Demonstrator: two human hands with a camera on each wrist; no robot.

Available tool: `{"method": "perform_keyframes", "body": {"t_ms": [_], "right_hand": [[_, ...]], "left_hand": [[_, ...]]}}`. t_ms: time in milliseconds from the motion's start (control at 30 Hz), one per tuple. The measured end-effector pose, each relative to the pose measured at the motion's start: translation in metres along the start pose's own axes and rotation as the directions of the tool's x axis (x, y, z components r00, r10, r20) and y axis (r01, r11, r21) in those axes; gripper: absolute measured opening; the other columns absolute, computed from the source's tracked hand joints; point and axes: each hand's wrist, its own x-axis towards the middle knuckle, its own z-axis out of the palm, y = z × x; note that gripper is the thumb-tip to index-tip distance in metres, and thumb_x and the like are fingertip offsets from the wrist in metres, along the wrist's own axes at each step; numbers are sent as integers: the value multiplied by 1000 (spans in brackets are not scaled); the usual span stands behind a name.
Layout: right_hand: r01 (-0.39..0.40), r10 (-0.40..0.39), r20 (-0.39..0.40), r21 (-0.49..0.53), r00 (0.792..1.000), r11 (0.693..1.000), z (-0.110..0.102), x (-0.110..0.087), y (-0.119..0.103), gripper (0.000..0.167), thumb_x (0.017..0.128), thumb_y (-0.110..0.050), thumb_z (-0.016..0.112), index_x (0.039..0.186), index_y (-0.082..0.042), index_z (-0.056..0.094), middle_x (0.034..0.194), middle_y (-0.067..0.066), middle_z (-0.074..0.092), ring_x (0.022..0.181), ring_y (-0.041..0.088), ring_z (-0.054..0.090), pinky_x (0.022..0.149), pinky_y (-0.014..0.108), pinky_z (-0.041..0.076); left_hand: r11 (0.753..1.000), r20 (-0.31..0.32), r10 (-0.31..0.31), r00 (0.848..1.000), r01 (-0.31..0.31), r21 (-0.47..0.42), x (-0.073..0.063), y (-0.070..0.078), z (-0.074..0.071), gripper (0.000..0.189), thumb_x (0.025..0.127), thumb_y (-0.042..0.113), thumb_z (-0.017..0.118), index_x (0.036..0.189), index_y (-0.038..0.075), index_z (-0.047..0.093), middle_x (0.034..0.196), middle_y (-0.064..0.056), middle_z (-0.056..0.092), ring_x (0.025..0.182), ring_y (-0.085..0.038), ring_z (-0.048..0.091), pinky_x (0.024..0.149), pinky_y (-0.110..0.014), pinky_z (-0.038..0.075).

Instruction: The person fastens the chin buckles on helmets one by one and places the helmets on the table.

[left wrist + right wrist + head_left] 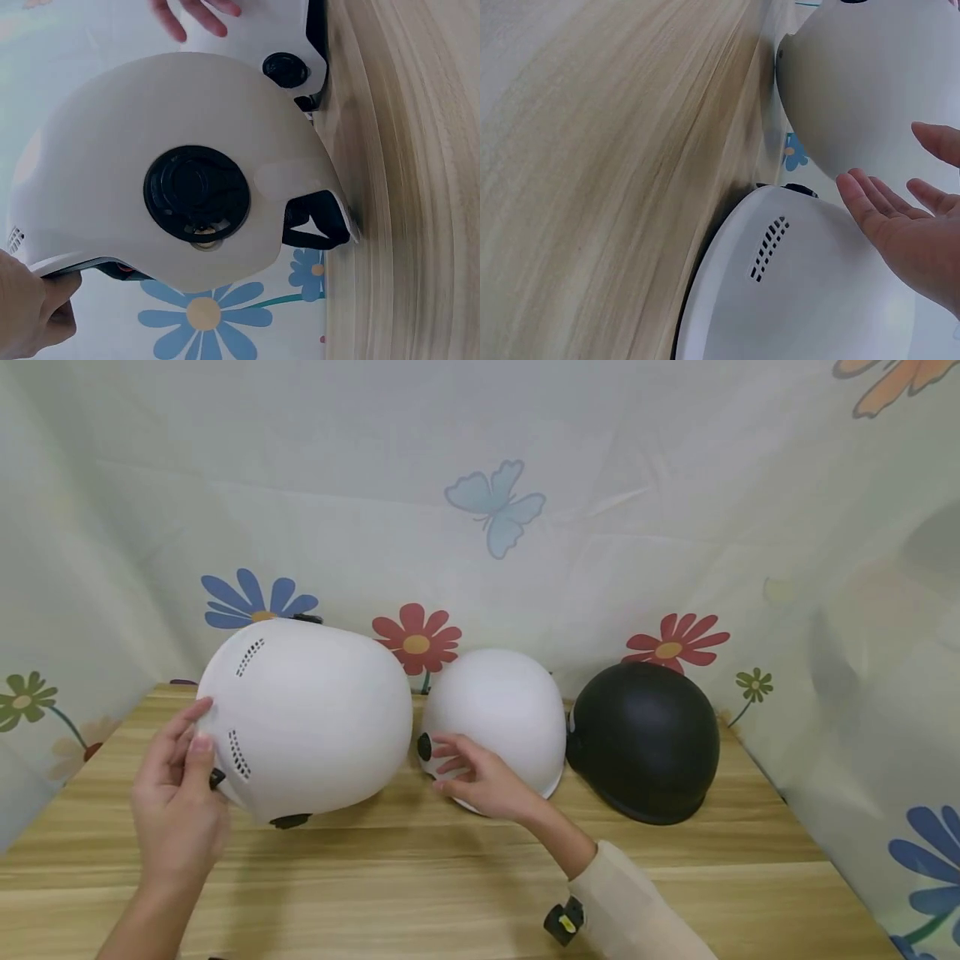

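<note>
In the head view my left hand (178, 793) grips the rim of a large white helmet (322, 718), thumb and fingers at its vented edge. The left wrist view has this helmet tilted, its far edge down close to the tabletop and a black round vent piece (196, 193) on its side. My right hand (483, 781), fingers spread and loosely bent, holds nothing. It hovers before a second white helmet (502, 702), which rests on the table in the middle. In the right wrist view this hand's fingers (866, 199) lie between the two white helmets.
A black helmet (645, 735) sits right of the middle white one, close beside it. All are on a wood-grain table (390, 893), with a floral curtain (337, 527) behind and at both sides. A small black device (562, 922) is at the right sleeve.
</note>
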Motion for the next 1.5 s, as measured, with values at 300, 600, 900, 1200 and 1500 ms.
{"method": "perform_keyframes", "body": {"t_ms": [300, 600, 900, 1200, 1500], "right_hand": [[-13, 13, 10, 41, 1000, 999, 5, 3, 5, 58, 88, -1, 58, 139, -1, 30, 126, 24, 47, 110, 34, 51, 88, 36, 46], [-17, 14, 37, 75, 999, 997, 10, 5, 3, 62, 88, -7, 60, 142, -7, 27, 131, 19, 44, 114, 35, 48, 90, 36, 44], [-33, 29, 43, 82, 999, 996, 11, 4, 1, 66, 88, -9, 60, 144, -12, 25, 137, 16, 40, 117, 33, 47, 91, 34, 44], [-37, 31, 65, 95, 997, 995, 14, 4, 5, 66, 88, -7, 60, 144, -13, 25, 142, 16, 33, 118, 34, 45, 90, 32, 44], [-49, 44, 58, 100, 997, 994, 15, 4, 5, 68, 87, -5, 60, 145, -13, 24, 142, 16, 31, 119, 32, 45, 91, 34, 44]], "left_hand": [[950, 11, -88, 996, 87, -298, 4, -2, -6, 36, 93, 11, 49, 128, 8, 51, 114, -7, 47, 113, -19, 41, 70, -21, 51], [930, 71, -126, 989, 143, -339, 6, -7, -16, 39, 92, 12, 50, 131, 10, 47, 124, -5, 41, 111, -17, 43, 68, -25, 52], [901, 109, -109, 988, 145, -410, 5, -15, -23, 43, 84, -1, 60, 127, 4, 52, 111, -8, 51, 94, -15, 56, 65, -27, 53], [968, 175, -72, 982, 111, -223, 32, -88, -62, 56, 80, -7, 64, 131, 6, 48, 113, -10, 49, 94, -13, 58, 72, -25, 52], [985, 237, -85, 968, 118, -129, 58, -128, -90, 64, 77, -4, 68, 135, 9, 45, 117, -14, 50, 101, -21, 59, 75, -35, 49]]}}
